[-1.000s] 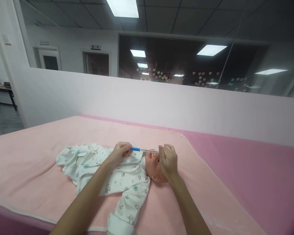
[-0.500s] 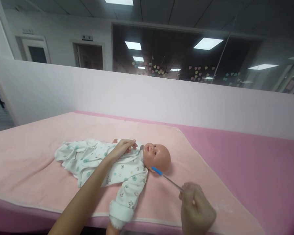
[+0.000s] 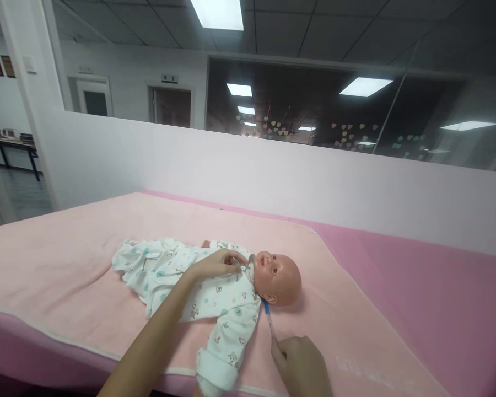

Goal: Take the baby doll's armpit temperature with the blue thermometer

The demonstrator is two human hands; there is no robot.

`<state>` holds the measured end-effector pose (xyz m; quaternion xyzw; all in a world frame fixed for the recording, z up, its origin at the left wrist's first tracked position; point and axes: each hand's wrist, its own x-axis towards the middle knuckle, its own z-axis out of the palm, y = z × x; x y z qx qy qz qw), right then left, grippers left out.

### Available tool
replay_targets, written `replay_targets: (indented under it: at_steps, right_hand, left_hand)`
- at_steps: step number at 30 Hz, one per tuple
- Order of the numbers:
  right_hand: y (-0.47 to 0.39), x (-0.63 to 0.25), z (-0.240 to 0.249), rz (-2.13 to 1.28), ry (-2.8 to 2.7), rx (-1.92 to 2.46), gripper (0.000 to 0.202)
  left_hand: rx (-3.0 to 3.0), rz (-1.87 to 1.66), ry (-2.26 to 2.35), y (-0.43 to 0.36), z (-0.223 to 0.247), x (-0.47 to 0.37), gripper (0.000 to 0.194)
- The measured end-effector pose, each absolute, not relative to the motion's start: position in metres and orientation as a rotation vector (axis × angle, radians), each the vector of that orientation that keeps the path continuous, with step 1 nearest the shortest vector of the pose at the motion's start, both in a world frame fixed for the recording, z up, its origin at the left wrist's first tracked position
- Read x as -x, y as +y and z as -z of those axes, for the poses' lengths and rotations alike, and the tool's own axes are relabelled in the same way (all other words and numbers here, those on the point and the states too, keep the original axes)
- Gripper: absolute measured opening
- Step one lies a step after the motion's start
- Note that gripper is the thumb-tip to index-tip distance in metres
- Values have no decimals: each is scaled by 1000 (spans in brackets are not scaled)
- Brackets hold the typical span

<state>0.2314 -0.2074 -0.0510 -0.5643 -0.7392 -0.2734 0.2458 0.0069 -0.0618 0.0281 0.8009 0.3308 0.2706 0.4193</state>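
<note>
A baby doll (image 3: pixel 278 278) lies on its back, its bald head to the right, dressed in a white printed gown (image 3: pixel 215 298). My left hand (image 3: pixel 221 263) rests on the doll's upper chest, with curled fingers pinching the gown's collar (image 3: pixel 250 270). My right hand (image 3: pixel 301 361) is closed around the near end of a thin stick with a blue tip (image 3: pixel 267 307). That tip is at the side of the doll's neck, just below the ear, and its far end is partly hidden there.
A peach blanket (image 3: pixel 86 253) covers much of the pink padded table (image 3: pixel 430 286). Behind the table stands a low white partition (image 3: pixel 252 171) with glass above it. One sleeved arm of the doll (image 3: pixel 231 344) reaches over the table's near edge.
My right hand has moved left and lowered the stick; its blue tip went from over the doll's ear to the neck. My left fingers have shifted to the collar. The view has shifted too.
</note>
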Motion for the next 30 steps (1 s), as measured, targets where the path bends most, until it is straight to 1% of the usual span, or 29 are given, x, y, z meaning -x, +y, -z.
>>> replay_targets:
  at_steps: [3,5,6,7,9,10,12,15,17,19,21,24,30]
  right_hand:
    - [-195,-217,25,533,-2102,1651,42]
    - [-182,-200,1,405,-2092,1632,44]
    - [-174,-190,-10,371,-2092,1591,41]
    - [-165,-180,-20,376,-2070,1567,38]
    - [-147,-163,-32,434,-2105,1469,21]
    - [-138,-157,-34,477,-2147,1421,16]
    - [-124,-150,-32,505,-2250,1303,26]
    - [-112,-152,-20,451,-2328,1095,41]
    - [-110,-155,-12,418,-2274,981,54]
    - [-109,-155,-4,385,-2160,912,59]
    - [-108,-152,4,313,-2031,886,53]
    - [-110,-143,14,129,-1859,898,40]
    - [-112,-132,24,-134,-1646,867,28]
  left_hand:
    - [-1948,-726,855,-60,-26,-11,33]
    - [-1945,-738,861,-60,-24,-12,33]
    - [-1964,-746,868,-60,-23,-13,32]
    - [-1993,-753,874,-60,-23,-13,29]
    - [-2041,-765,866,-60,-23,-13,24]
    - [-2040,-777,845,-60,-23,-13,24]
    - [-1997,-798,781,-59,-23,-12,31]
    - [-1887,-818,735,-57,-21,-11,40]
    - [-1802,-840,770,-56,-20,-11,38]
    - [-1721,-873,794,-56,-20,-11,33]
    - [-1665,-883,779,-56,-20,-10,31]
    - [-1613,-884,757,-53,-19,-8,33]
    - [-1556,-915,727,-47,-15,-5,37]
